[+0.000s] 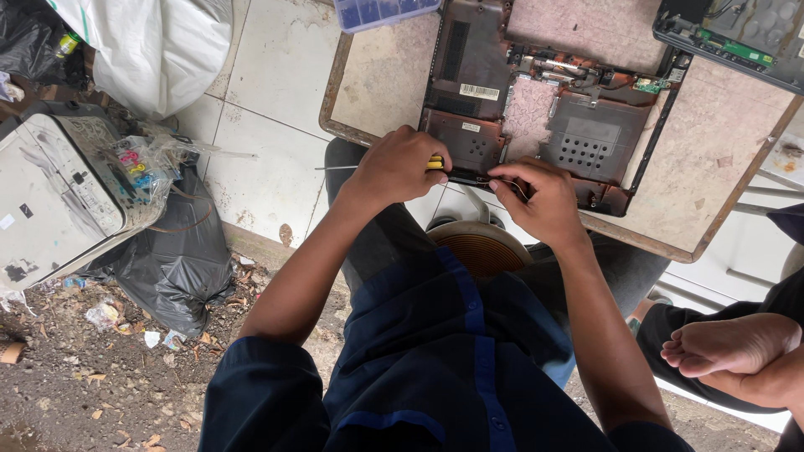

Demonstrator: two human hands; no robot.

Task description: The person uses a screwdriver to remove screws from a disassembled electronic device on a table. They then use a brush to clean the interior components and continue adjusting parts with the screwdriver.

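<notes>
At the near edge of the table (394, 79), the left hand (398, 167) grips a yellow-handled screwdriver (435, 162) with fingers curled shut, while the right hand (540, 201) pinches a thin wire (512, 182) against the opened laptop base (536, 109).

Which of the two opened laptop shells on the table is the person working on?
The reddish-brown laptop shell at the table's near edge; both hands touch it. The grey one sits untouched at the far corner.

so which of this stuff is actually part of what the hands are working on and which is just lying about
In use:
- left hand holding a yellow-handled screwdriver
- right hand, fingers pinching at the shell's near edge
- opened laptop base shell
- small table

Lying about:
- printer
- black bag
- white sack
- parts box
- second laptop part
</notes>
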